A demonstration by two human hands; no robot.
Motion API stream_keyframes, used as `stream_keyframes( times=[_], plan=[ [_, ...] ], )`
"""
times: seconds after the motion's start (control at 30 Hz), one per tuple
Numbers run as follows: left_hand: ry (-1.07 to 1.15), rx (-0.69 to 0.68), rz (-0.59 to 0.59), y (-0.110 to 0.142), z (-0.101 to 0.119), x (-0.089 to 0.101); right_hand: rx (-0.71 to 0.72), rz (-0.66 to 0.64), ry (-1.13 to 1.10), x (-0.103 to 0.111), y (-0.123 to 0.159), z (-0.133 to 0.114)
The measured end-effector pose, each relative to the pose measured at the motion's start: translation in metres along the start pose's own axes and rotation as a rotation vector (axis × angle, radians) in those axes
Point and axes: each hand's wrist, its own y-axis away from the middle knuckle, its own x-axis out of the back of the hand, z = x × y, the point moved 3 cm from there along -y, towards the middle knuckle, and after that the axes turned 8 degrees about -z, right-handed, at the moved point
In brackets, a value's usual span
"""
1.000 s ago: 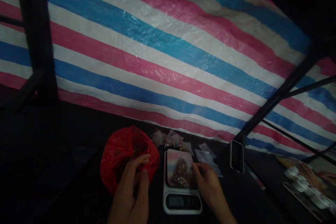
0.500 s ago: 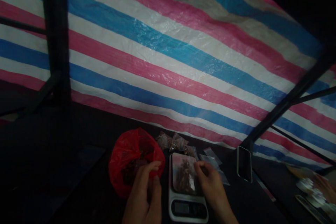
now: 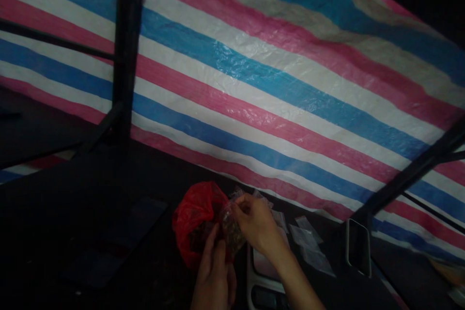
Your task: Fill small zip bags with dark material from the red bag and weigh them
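My right hand (image 3: pixel 256 223) is raised above a small digital scale (image 3: pixel 263 276) and pinches the top of a small clear packet (image 3: pixel 230 227) filled with brownish bits. My left hand (image 3: pixel 214 276) sits just below, fingers together, touching the packet's lower edge beside an open red plastic bag (image 3: pixel 192 218) with dark contents. The scale's platform looks bare where it shows; its lower part is cut off by the frame edge.
Several empty clear packets (image 3: pixel 307 242) lie right of the scale on a dark table. A phone (image 3: pixel 358 247) stands upright further right. A blue, pink and white striped tarp (image 3: pixel 254 82) hangs behind, with dark frame poles (image 3: pixel 125 48) at left and right.
My right hand has lifted the filled packet off the scale and carried it left towards the red bag. My left hand moved up to meet it. The view has swung left.
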Motion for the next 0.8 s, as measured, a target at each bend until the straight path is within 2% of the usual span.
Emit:
stream_keyframes(
  times=[0.1,0.27,0.6,0.8],
  plan=[
    [0.025,0.039,0.003,-0.006,0.005,0.003,-0.004,-0.035,0.024,-0.009,-0.009,0.005],
    [0.052,0.044,-0.017,-0.008,0.014,0.006,-0.006,-0.034,0.049,-0.009,-0.005,0.007],
    [0.063,0.007,-0.062,-0.011,0.005,0.003,-0.013,-0.012,0.072,-0.011,0.000,0.008],
    [0.086,-0.014,-0.058,-0.013,-0.003,0.007,-0.003,-0.004,0.006,-0.009,0.005,0.008]
  ],
)
